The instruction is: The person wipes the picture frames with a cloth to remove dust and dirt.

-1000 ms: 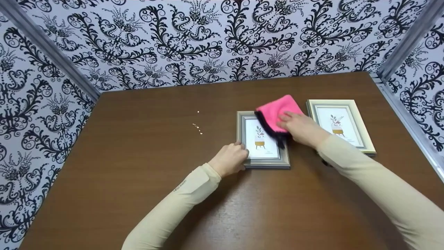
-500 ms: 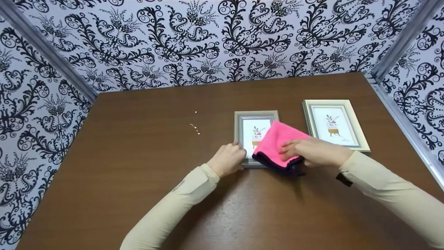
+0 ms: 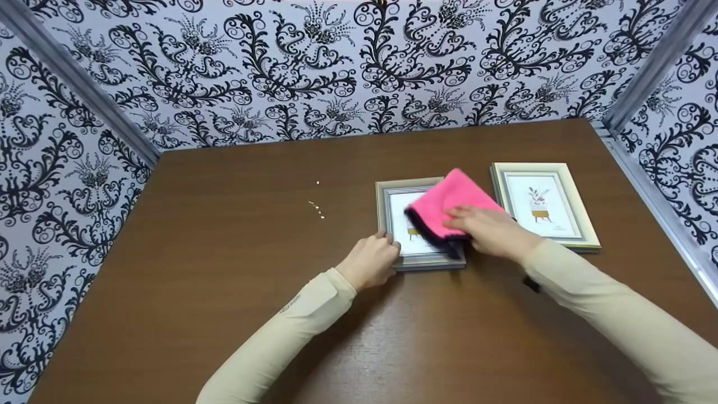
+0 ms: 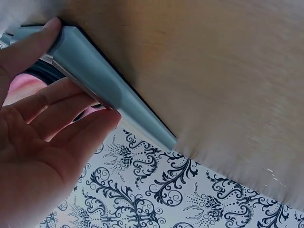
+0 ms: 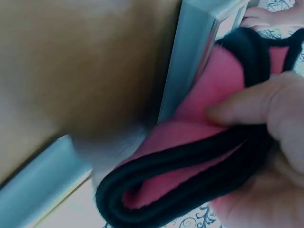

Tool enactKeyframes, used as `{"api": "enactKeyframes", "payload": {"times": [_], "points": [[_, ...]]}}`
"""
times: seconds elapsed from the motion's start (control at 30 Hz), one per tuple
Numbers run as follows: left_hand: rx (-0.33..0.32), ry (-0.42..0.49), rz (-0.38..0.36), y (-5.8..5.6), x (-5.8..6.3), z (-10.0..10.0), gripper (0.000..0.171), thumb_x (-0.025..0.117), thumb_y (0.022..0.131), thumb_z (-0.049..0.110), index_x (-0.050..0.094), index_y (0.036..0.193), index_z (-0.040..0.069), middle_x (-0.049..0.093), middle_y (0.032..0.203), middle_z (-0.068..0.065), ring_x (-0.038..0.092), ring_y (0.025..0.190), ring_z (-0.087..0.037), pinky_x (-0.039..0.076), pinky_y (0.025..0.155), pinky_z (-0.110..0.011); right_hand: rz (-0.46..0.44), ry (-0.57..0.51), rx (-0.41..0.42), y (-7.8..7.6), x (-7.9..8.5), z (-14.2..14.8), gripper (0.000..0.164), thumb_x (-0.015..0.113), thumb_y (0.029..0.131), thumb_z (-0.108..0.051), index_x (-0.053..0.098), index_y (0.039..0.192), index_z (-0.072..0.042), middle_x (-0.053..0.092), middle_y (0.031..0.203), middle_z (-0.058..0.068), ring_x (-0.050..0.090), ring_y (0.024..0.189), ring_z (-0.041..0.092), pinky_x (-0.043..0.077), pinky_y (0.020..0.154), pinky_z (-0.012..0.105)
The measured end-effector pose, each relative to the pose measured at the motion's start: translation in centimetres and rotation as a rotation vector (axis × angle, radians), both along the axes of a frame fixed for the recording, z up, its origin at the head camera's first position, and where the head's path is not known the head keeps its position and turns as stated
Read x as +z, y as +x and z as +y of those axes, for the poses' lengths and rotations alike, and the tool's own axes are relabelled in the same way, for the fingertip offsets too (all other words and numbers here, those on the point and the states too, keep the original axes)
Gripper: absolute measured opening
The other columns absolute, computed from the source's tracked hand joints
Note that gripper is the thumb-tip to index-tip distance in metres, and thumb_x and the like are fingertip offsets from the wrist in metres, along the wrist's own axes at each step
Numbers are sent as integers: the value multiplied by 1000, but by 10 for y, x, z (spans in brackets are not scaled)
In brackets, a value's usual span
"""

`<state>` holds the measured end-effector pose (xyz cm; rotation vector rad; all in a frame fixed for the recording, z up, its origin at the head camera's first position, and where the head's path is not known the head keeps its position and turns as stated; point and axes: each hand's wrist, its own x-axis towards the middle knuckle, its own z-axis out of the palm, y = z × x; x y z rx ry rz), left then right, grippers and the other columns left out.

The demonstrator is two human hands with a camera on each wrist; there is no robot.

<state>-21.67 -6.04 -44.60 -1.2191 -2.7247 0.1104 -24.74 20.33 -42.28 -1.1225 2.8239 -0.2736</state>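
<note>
In the head view a picture frame (image 3: 429,262), grey-silver with a plant-pot print, lies flat on the brown table. My left hand (image 3: 370,261) grips its left side near the lower corner; in the left wrist view the thumb is on the frame's outer side and the fingertips reach over its front. A folded pink cloth (image 3: 449,196) with black edging covers the frame's right part. My right hand (image 3: 491,230) holds that cloth against the picture; the right wrist view has the thumb (image 5: 237,107) pinching its folds. The frame's upper right corner is hidden beneath the cloth.
A second, cream-coloured picture frame (image 3: 583,216) with a similar print lies to the right, close to my right hand. Several small white specks (image 3: 317,207) are on the table (image 3: 241,241) left of the held frame. Patterned walls (image 3: 314,67) rise behind and at both sides.
My right hand first drew the pink cloth from the frame's upper right down toward its lower edge, then moved it back up and slightly left. The left hand keeps its grip; the frame is now slightly turned.
</note>
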Motion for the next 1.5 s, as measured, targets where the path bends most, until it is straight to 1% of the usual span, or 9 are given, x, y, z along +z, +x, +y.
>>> {"api": "enactKeyframes", "payload": {"times": [0.17, 0.3, 0.5, 0.77, 0.97, 1.1, 1.27, 1.33, 1.5], "points": [[-34, 25, -99, -3, 2, -6, 22, 76, 75, 15, 62, 88, 5, 60, 86, -6, 60, 82, -25, 56, 66, -35, -64, 11, -190, -25, 2, -19, 57, 61, 83, 8, 47, 138, 4, 38, 142, 30, 37, 130, 47, 29, 107, 56], [-58, 23, -141, -3, 5, -8, 20, 73, 75, 9, 61, 90, 5, 57, 88, -6, 60, 82, -26, 56, 65, -36, -66, -17, -276, -41, 0, -28, 52, 61, 83, 6, 50, 133, 6, 45, 134, 34, 45, 122, 49, 38, 99, 59], [-57, -36, -115, -2, 7, -7, 22, 73, 74, 7, 61, 92, 6, 57, 90, -9, 61, 78, -26, 56, 60, -34, -36, -29, -408, -53, 3, -55, 20, 64, 80, -1, 62, 99, 7, 62, 94, 24, 60, 87, 41, 53, 70, 53], [-76, -143, -21, 3, 5, -3, 32, 77, 74, 13, 62, 103, 11, 61, 105, -20, 59, 101, -33, 58, 64, -36, -37, 80, -492, -54, 5, -104, 19, 67, 84, -15, 66, 90, 3, 64, 88, 21, 62, 81, 36, 52, 66, 47], [-88, -174, 10, 3, 5, -1, 37, 79, 71, 14, 62, 104, 14, 60, 109, -24, 57, 109, -38, 56, 78, -36, -83, -85, -278, -51, 5, -115, 11, 63, 81, -2, 62, 90, 1, 63, 84, 17, 60, 77, 34, 52, 69, 48], [-82, -173, -20, 2, 6, -1, 32, 76, 74, 10, 62, 103, 13, 59, 114, -27, 57, 110, -38, 56, 77, -37, -142, -161, -85, -54, 3, -107, 22, 57, 80, 7, 61, 101, 0, 64, 93, 16, 60, 86, 33, 49, 81, 47], [-83, -131, -57, 0, 8, -6, 27, 74, 74, 7, 61, 98, 12, 63, 105, -19, 60, 99, -31, 57, 66, -37, -162, -145, 93, -63, 1, -89, 47, 57, 78, 14, 62, 122, 0, 61, 122, 18, 54, 117, 35, 39, 103, 46], [-94, -98, -65, -1, 9, -8, 23, 71, 75, 5, 61, 95, 11, 65, 95, -14, 62, 92, -30, 57, 63, -38, -137, -110, 134, -65, 0, -82, 49, 61, 80, 11, 61, 127, -2, 56, 132, 17, 48, 125, 35, 34, 107, 46], [-131, -59, -61, -4, 8, -9, 19, 70, 76, 4, 57, 89, 8, 61, 78, -9, 63, 75, -28, 56, 57, -38, 21, -42, 217, -66, -1, -70, 35, 72, 79, 3, 69, 114, -2, 61, 126, 16, 51, 122, 36, 37, 105, 46]]}}
